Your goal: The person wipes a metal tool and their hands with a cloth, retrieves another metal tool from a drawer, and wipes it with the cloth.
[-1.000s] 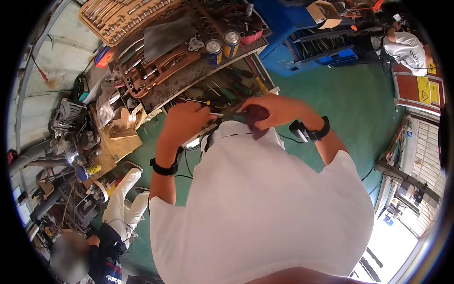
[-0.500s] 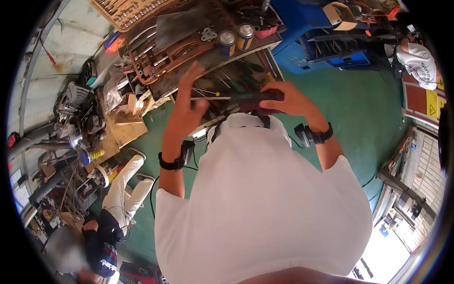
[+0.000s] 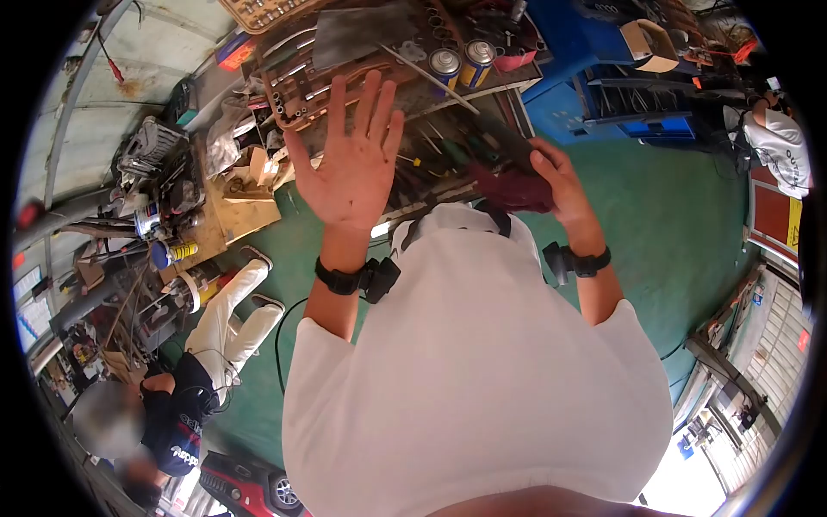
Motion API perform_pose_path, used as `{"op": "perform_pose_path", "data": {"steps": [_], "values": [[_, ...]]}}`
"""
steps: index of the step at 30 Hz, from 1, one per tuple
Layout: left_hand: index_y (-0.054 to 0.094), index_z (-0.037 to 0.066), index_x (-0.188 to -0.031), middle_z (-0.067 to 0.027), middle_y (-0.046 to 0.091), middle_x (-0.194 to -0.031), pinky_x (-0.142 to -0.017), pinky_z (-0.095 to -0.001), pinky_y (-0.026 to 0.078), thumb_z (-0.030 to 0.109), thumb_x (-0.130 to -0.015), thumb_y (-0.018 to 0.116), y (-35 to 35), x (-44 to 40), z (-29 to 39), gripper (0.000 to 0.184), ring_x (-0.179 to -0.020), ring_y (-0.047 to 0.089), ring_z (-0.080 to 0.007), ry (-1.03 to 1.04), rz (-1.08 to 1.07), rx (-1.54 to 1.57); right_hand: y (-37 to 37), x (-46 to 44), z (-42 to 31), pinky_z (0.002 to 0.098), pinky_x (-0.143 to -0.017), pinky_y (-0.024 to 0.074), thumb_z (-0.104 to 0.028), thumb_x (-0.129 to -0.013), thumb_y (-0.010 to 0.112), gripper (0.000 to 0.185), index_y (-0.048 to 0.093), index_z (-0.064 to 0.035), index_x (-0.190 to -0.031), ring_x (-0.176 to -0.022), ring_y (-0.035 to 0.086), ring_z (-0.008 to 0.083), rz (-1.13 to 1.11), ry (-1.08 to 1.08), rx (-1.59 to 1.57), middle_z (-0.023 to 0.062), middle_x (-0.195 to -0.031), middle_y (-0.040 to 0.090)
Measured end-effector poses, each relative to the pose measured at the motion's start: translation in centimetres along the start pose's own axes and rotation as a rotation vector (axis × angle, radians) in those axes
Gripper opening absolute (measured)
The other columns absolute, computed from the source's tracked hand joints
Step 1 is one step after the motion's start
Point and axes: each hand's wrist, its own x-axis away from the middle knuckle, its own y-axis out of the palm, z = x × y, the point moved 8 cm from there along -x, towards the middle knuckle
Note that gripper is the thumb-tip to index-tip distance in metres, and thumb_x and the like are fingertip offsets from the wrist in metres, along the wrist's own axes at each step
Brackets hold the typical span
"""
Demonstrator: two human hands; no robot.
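Observation:
My left hand point(image 3: 349, 168) is raised palm up with its fingers spread, holding nothing, in front of the open tool drawer point(image 3: 405, 202). My right hand point(image 3: 564, 191) is closed round a long screwdriver point(image 3: 504, 138) with a dark handle, together with a dark red cloth point(image 3: 515, 189) that hangs beside the handle. The screwdriver's shaft slants up and left over the bench edge. Behind both hands, the drawer holds several screwdrivers and other hand tools, partly hidden by the hands and the cloth.
Two spray cans point(image 3: 444, 65) stand on the bench near a socket set case point(image 3: 297, 95). A blue tool cabinet point(image 3: 594, 90) is at the right. One person point(image 3: 194, 379) is at lower left, another person point(image 3: 771, 138) at far right. Cardboard point(image 3: 237, 215) lies left.
My left hand has turned palm up and spread its fingers. The screwdriver in my right hand has swung from pointing left to pointing up and left. The view has shifted slightly.

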Motion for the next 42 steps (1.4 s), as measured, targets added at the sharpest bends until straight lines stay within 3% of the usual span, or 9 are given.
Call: {"op": "perform_pose_path", "data": {"steps": [12,14,20,27,30,32,35,39,42], "values": [[0.029,0.013,-0.151,-0.0189,0.020,-0.158,-0.119,-0.0475,0.020,0.064,-0.093,0.042,-1.0,-0.2,-1.9,0.078,-0.146,0.020,-0.0339,-0.040,0.050,-0.028,3.5,0.2,1.0,0.0262,-0.083,0.0499,-0.029,-0.096,0.062,0.041,0.056,0.0005,-0.124,-0.095,0.059,0.0094,-0.260,-0.028,-0.083,0.0051,-0.109,0.063],[0.029,0.014,-0.151,-0.0183,0.020,-0.158,-0.119,-0.0473,0.020,0.064,-0.093,0.042,-1.3,-0.2,-1.7,0.077,-0.146,0.020,-0.0338,-0.033,0.055,-0.024,2.8,0.0,1.9,0.0300,-0.087,0.0525,-0.040,-0.093,0.064,0.058,0.048,0.0027,-0.129,-0.100,0.064,0.0167,-0.203,0.015,-0.041,0.0116,-0.113,0.064],[0.028,0.013,-0.151,-0.0172,0.022,-0.157,-0.117,-0.0466,0.024,0.063,-0.094,0.039,-2.7,0.1,-1.4,0.076,-0.146,0.021,-0.0329,-0.023,0.203,-0.271,4.9,-0.1,1.1,0.0258,-0.086,0.0497,-0.031,-0.096,0.061,0.046,0.053,-0.0001,-0.128,-0.097,0.060,0.0114,-0.303,0.099,-0.102,0.0048,-0.111,0.063],[0.025,0.008,-0.151,-0.0183,0.024,-0.156,-0.115,-0.0466,0.028,0.059,-0.096,0.038,-2.6,0.2,-2.6,0.076,-0.145,0.023,-0.0327,-0.120,0.031,-0.004,4.8,-1.9,3.6,0.0287,-0.091,0.0503,-0.037,-0.098,0.058,0.049,0.051,-0.0006,-0.130,-0.105,0.061,0.0151,-0.223,0.099,-0.196,0.0094,-0.117,0.062],[0.030,0.002,-0.148,-0.0184,0.034,-0.151,-0.113,-0.0436,0.031,0.055,-0.095,0.047,-3.8,0.3,-1.7,0.077,-0.140,0.033,-0.0312,-0.056,0.172,-0.327,7.1,-1.8,1.4,0.0290,-0.092,0.0498,-0.042,-0.098,0.054,0.053,0.051,-0.0007,-0.131,-0.106,0.061,0.0146,-0.361,0.076,-0.225,0.0097,-0.117,0.062],[0.036,-0.004,-0.143,-0.0170,0.046,-0.142,-0.112,-0.0403,0.032,0.045,-0.093,0.057,-3.9,0.4,-2.7,0.073,-0.132,0.044,-0.0282,-0.170,-0.020,-1.171,7.7,-1.8,1.0,0.0300,-0.092,0.0499,-0.046,-0.099,0.051,0.055,0.051,-0.0005,-0.131,-0.105,0.061,0.0150,-0.413,0.032,-0.205,0.0094,-0.116,0.063],[0.049,-0.004,-0.135,-0.0140,0.056,-0.132,-0.109,-0.0374,0.034,0.020,-0.091,0.065,-4.3,0.3,-3.7,0.053,-0.125,0.052,-0.0241,-0.203,0.082,-0.845,8.2,-2.0,1.6,0.0296,-0.092,0.0490,-0.048,-0.097,0.053,0.058,0.052,-0.0009,-0.132,-0.105,0.061,0.0143,-0.492,0.051,-0.199,0.0081,-0.114,0.063],[0.050,-0.004,-0.133,-0.0131,0.058,-0.130,-0.105,-0.0340,0.040,0.015,-0.090,0.067,-5.8,-0.1,-3.9,0.050,-0.121,0.054,-0.0206,-0.204,0.151,-0.954,8.0,-2.2,1.9,0.0280,-0.091,0.0476,-0.044,-0.096,0.058,0.056,0.052,-0.0006,-0.131,-0.103,0.058,0.0121,-0.471,-0.006,0.011,0.0062,-0.113,0.063],[0.058,-0.002,-0.123,-0.0069,0.065,-0.115,-0.090,-0.0275,0.048,0.012,-0.088,0.071,-6.5,0.3,-4.1,0.040,-0.104,0.060,-0.0133,-0.290,0.271,-1.094,8.6,-1.7,1.6,0.0253,-0.090,0.0455,-0.026,-0.093,0.066,0.044,0.054,0.0001,-0.126,-0.101,0.055,0.0097,-0.495,0.082,0.153,0.0037,-0.105,0.062]]}}
